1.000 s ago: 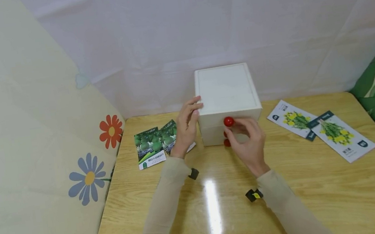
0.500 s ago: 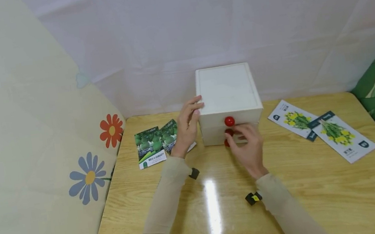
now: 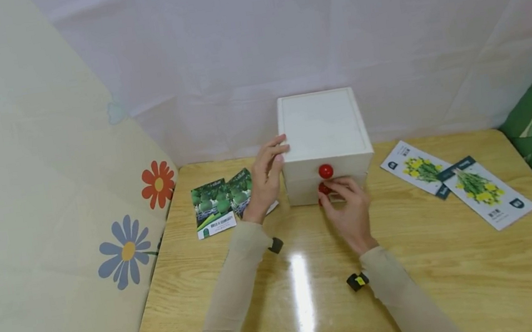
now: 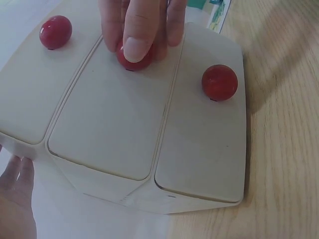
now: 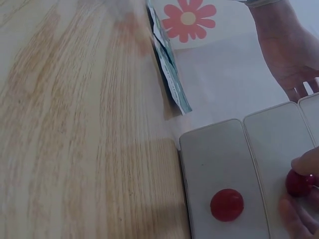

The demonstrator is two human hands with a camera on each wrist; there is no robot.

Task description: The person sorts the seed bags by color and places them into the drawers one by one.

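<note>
A small white drawer box (image 3: 322,125) has three drawers, one above another, each with a round red knob. My right hand (image 3: 350,214) pinches the middle knob (image 4: 133,56) between thumb and fingers; this drawer sits flush in the box. Above it is the top knob (image 3: 325,171), and the bottom knob (image 5: 227,204) shows fully in both wrist views. My left hand (image 3: 264,182) rests against the box's left side, its fingers fairly straight, fingertips at the top edge.
Green seed packets (image 3: 213,206) lie on the wooden table (image 3: 265,312) left of the box. To the right, two packets with yellow flowers (image 3: 485,193) overlap. A pale cloth wall (image 3: 241,51) stands close behind the box.
My right hand has moved down from beside the top knob to the middle knob and now pinches it. The left hand stays at the box's side.
</note>
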